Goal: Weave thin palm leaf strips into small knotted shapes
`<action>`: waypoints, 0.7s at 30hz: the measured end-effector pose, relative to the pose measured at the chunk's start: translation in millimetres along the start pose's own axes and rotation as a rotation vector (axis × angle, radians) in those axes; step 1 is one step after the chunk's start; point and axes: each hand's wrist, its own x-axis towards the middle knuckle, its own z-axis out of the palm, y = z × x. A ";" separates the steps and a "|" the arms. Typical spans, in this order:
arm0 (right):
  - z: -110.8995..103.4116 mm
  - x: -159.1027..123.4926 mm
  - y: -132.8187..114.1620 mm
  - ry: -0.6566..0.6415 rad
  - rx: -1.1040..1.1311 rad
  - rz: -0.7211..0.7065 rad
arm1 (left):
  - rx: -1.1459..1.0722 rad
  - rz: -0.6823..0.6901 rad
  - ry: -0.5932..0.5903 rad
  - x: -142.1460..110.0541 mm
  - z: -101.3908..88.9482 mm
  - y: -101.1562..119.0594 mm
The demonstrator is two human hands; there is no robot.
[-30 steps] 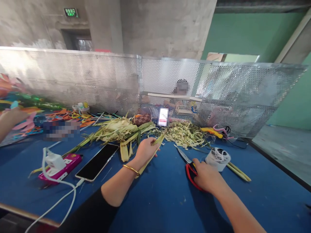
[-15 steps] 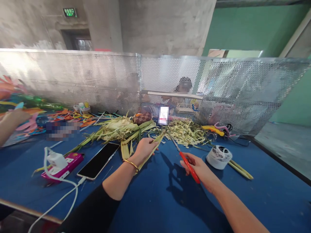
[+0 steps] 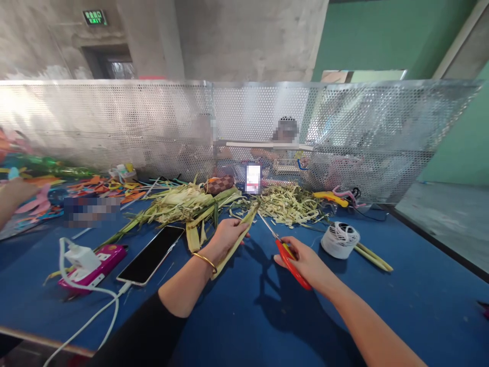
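Note:
A long pale-green corn husk strip (image 3: 234, 248) runs along my left hand (image 3: 228, 235), whose fingers are closed round it. Its far tip points toward the back of the table. My right hand (image 3: 301, 259) grips red-handled scissors (image 3: 287, 261), their metal blades reaching up beside the strip's far end. Whether the blades touch the strip I cannot tell. Behind my left hand lies a heap of whole husks (image 3: 179, 201). A pile of cut husk pieces (image 3: 292, 204) spreads beyond the scissors.
A phone (image 3: 152, 255) on a white cable and a magenta power strip (image 3: 93, 270) lie at left. White string (image 3: 340, 239) and pale stalks (image 3: 374, 257) are at right. A perforated metal screen (image 3: 153, 132) borders the back; another person's hand (image 3: 15, 199) is far left.
The view has shifted slightly, so most things sit a little further left. My right hand has turned the scissors a little, and more of their handle shows. Both hands keep their hold.

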 end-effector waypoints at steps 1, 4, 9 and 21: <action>-0.2 0.2 -0.4 0.012 -0.022 0.001 | -0.023 -0.013 -0.018 -0.6 1.5 -0.1; -1.0 0.7 -2.3 0.037 -0.048 -0.006 | -0.079 -0.048 -0.070 -1.7 3.9 -0.4; -2.9 -0.3 -4.2 0.053 0.010 -0.002 | -0.111 -0.073 -0.103 -0.6 4.1 -1.6; -4.8 3.1 0.3 0.122 0.053 0.012 | -0.094 -0.088 -0.215 -4.8 13.8 -6.9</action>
